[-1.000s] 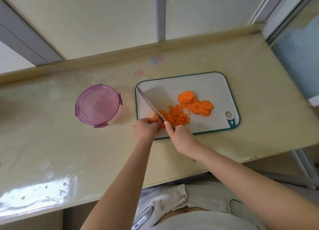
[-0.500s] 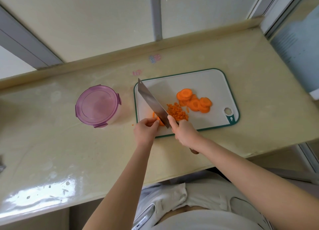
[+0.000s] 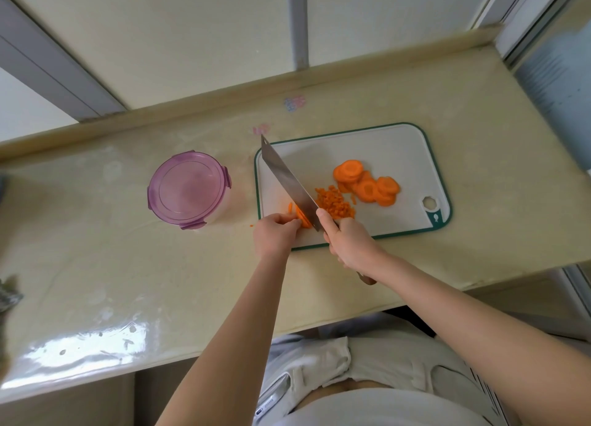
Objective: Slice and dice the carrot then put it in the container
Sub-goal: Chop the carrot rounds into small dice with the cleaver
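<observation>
- Carrot piece [image 3: 302,217]: an orange stub lying at the near-left corner of the cutting board [image 3: 383,147], partly hidden by your fingertips and the blade.
- Diced carrot [image 3: 335,203]: a loose heap of small cubes on the board, just right of the blade, toward the near edge.
- Carrot slices [image 3: 367,185]: a pile of overlapping rounds at the middle of the board, just beyond and to the right of the dice.
- Stray bits: a thin sliver [image 3: 290,207] on the board left of the blade, and a crumb [image 3: 251,225] on the counter just off the board's left edge.
- Left hand [image 3: 275,233]: at the board's near-left corner, fingers curled under and pinching the carrot piece against the board.
- Right hand [image 3: 350,243]: over the board's near edge, wrapped round the handle of the knife [image 3: 289,182], with the forefinger stretched up along the heel of the blade.
- Knife: a broad steel blade running slantwise from your right hand to the board's far-left corner, with its flat side turned up. The heel touches the carrot piece, the tip reaches just past the board's far edge, and the brown handle end pokes out behind your wrist.
- Cutting board: white with a green rim and a hanging hole at its near-right corner, flat on the countertop [image 3: 479,105].
- Container [image 3: 188,188]: round, with its purple clip lid on. It stands on the counter to the left of the board, apart from it.
- Stickers [image 3: 295,102]: small pale marks on the counter beyond the board's far edge.
</observation>
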`<act>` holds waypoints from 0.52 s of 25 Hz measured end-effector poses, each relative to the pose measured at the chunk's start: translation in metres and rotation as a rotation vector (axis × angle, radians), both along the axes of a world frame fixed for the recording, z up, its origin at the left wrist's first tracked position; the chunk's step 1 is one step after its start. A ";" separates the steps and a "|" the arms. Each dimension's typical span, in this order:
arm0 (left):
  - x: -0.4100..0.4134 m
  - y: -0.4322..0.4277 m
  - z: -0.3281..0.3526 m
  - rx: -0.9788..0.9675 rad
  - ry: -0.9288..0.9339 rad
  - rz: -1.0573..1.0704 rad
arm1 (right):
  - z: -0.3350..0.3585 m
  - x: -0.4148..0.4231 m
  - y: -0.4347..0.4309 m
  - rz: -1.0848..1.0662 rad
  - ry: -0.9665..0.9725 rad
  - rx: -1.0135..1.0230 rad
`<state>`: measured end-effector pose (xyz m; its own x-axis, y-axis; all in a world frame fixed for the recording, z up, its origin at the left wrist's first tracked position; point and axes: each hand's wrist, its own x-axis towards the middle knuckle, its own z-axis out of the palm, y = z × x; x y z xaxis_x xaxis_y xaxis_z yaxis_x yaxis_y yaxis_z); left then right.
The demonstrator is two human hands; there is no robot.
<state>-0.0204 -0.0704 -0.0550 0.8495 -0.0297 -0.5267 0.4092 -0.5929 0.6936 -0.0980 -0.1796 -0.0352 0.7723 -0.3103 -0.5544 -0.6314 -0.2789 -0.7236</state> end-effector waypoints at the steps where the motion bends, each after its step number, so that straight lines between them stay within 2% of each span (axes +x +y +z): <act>1: 0.000 0.000 0.000 -0.002 0.007 0.004 | 0.001 -0.002 0.000 -0.001 -0.008 0.000; 13: 0.001 0.001 0.000 -0.031 0.033 0.033 | 0.002 -0.017 0.003 0.047 0.004 -0.013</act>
